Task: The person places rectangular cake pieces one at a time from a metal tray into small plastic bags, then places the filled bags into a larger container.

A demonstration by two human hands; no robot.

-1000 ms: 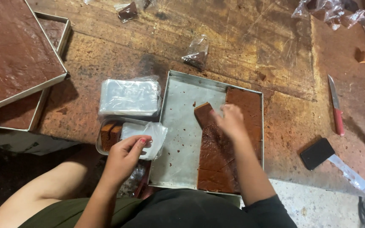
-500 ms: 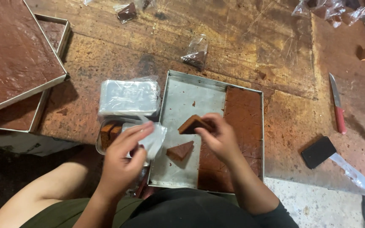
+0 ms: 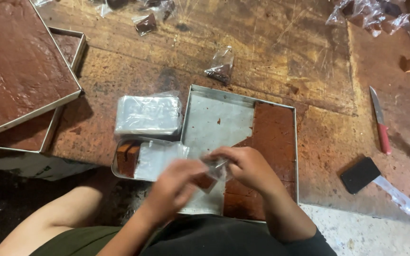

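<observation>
My left hand [image 3: 174, 187] and my right hand [image 3: 250, 166] meet over the front of a shallow metal tray [image 3: 214, 118]. Both pinch a small clear plastic bag [image 3: 216, 167] between their fingertips. A brown triangular cake piece [image 3: 205, 182] shows just under the bag; I cannot tell whether it is inside. The tray's right half holds a brown cake slab [image 3: 274, 135] with a cut edge. Left of the tray lie a stack of clear bags [image 3: 148, 114] and a small tray of cut cake pieces [image 3: 125, 156] with a loose bag [image 3: 160, 157] over it.
Two large trays of brown slab [image 3: 15, 61] are stacked at the left. A red-handled knife [image 3: 380, 124] and a black scraper [image 3: 361, 174] lie at the right. Bagged cake pieces [image 3: 220, 68] and loose bags [image 3: 371, 12] lie along the back of the worn wooden table.
My right hand lifted a cut piece off the slab and brought it left. My left hand took a bag from the small tray and met it over the tray's front.
</observation>
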